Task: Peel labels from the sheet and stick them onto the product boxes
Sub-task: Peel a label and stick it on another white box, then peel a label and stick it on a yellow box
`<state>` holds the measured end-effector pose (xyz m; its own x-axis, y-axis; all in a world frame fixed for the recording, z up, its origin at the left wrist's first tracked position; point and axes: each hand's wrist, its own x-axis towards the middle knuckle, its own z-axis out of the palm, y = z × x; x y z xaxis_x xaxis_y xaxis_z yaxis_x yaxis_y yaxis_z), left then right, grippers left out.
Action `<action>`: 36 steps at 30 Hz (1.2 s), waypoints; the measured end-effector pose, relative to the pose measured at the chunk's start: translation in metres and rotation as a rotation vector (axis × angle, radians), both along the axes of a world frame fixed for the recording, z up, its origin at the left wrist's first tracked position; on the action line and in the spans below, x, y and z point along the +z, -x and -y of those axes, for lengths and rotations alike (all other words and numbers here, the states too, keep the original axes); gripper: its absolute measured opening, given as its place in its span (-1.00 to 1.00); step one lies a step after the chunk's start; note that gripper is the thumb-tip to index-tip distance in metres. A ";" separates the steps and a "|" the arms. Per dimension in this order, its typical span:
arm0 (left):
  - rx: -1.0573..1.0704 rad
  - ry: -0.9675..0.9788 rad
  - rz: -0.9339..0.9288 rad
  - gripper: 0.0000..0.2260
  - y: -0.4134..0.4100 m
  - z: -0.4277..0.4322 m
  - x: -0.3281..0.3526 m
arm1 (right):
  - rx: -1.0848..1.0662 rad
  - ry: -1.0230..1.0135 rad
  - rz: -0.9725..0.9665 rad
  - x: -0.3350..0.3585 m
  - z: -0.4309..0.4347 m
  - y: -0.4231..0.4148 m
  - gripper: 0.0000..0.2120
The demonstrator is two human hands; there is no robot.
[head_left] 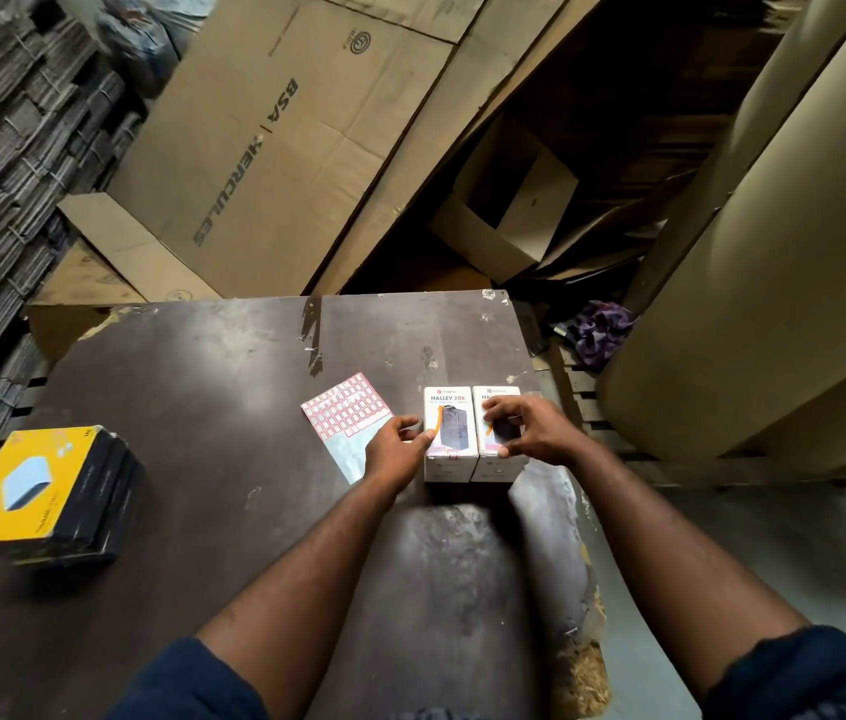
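In the head view, the right hand [530, 431] lies over the right box [494, 469], with fingers and thumb curled round its top face to hold it. The left hand [397, 449] sets its thumb against the left box [449, 433]; whether it pinches a label there is too small to tell. The label sheet [345, 413] lies flat on the surface [202, 407] just beyond the left hand. The step in hand looks like sticking a label down. The next move probably calls for reaching to the sheet and lifting one small label cleanly.
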<state>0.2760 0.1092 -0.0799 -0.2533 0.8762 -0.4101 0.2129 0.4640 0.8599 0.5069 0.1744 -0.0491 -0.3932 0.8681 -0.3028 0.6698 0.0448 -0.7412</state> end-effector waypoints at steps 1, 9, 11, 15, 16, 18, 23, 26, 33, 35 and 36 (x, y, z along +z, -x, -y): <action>0.002 0.000 -0.005 -0.65 0.004 0.004 0.002 | -0.015 -0.004 -0.010 -0.003 0.001 0.001 -0.48; 0.001 0.017 -0.009 -0.68 0.055 0.046 0.009 | -0.129 0.046 -0.092 0.001 0.008 0.009 -0.54; 0.023 0.018 0.009 -0.74 0.071 0.057 0.012 | -0.134 -0.003 -0.047 0.001 0.011 0.012 -0.62; 0.060 0.015 0.004 -0.79 0.102 0.075 0.014 | -0.101 -0.114 0.123 0.009 0.011 0.022 -0.76; 0.069 0.009 0.000 -0.80 0.111 0.080 0.015 | -0.080 -0.162 0.208 0.012 0.012 0.028 -0.77; 0.087 -0.011 0.016 -0.82 0.127 0.086 0.016 | -0.106 -0.248 0.355 0.019 0.014 0.047 -0.75; 0.096 -0.067 0.057 -0.78 0.166 0.099 0.028 | -0.184 -0.352 0.256 0.033 0.035 0.126 -0.77; 0.103 -0.100 0.073 -0.82 0.190 0.102 0.036 | -0.068 -0.339 0.186 0.037 0.053 0.183 -0.81; 0.264 -0.173 0.100 -0.92 0.254 0.111 0.052 | 0.121 -0.190 0.071 0.035 0.101 0.320 -0.84; 0.310 -0.221 0.013 -0.89 0.280 0.115 0.056 | 0.160 -0.149 0.045 0.034 0.112 0.356 -0.80; 0.324 -0.244 -0.043 -0.87 0.295 0.117 0.058 | 0.173 -0.134 0.031 0.033 0.117 0.374 -0.79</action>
<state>-0.0187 -0.0079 -0.0218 -0.5447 0.8184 -0.1830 0.1275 0.2965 0.9465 0.1326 0.0578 -0.0157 -0.5324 0.8216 -0.2038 0.6658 0.2577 -0.7002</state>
